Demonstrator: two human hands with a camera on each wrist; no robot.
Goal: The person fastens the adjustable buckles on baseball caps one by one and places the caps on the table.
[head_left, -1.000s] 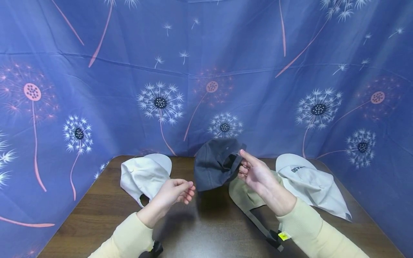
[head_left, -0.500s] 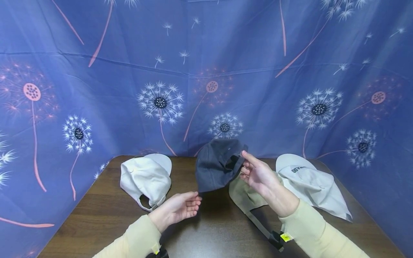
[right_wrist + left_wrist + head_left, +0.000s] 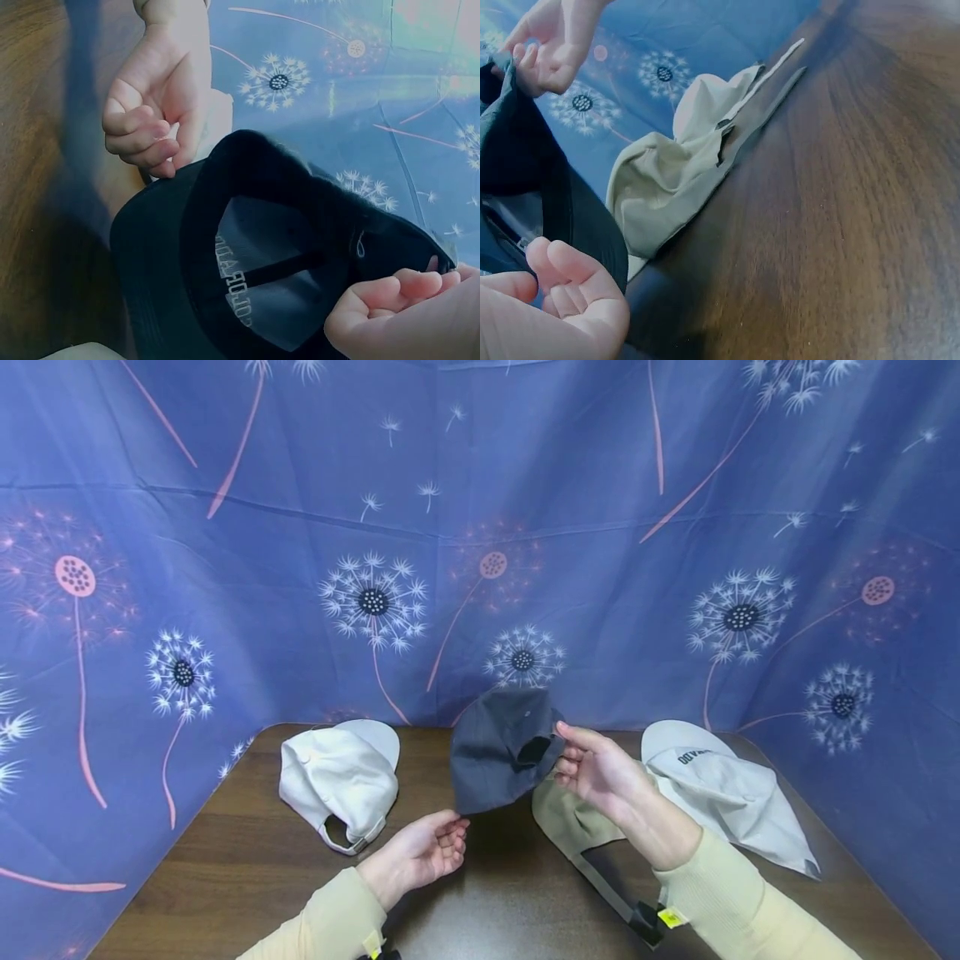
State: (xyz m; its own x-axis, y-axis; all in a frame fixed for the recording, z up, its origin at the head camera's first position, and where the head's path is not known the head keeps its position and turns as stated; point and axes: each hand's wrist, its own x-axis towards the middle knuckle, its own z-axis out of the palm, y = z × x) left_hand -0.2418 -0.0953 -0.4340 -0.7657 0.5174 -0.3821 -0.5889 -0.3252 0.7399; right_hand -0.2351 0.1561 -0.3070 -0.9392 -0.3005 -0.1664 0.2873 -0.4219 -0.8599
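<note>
A dark grey baseball cap point(image 3: 491, 756) is held up over the table between both hands. My left hand point(image 3: 423, 850) pinches the lower left edge of its brim. At the other end, my right hand point(image 3: 603, 777) pinches the cap's back edge beside the rear opening. The right wrist view looks into the cap's hollow point(image 3: 277, 277), where reversed lettering shows through the front panel. Below and behind the right hand lies an olive cap point(image 3: 573, 822) with a long strap, partly hidden by that arm.
On the left of the wooden table point(image 3: 225, 877) a white cap point(image 3: 341, 781) lies with its rear opening towards me. Another white cap point(image 3: 738, 793), with dark lettering, lies at the right. A blue dandelion-print cloth point(image 3: 600, 568) hangs round the back and sides.
My left hand has moved right and down from beside the dark cap and taken hold of its brim. The right hand keeps its hold, and the cap has tipped slightly.
</note>
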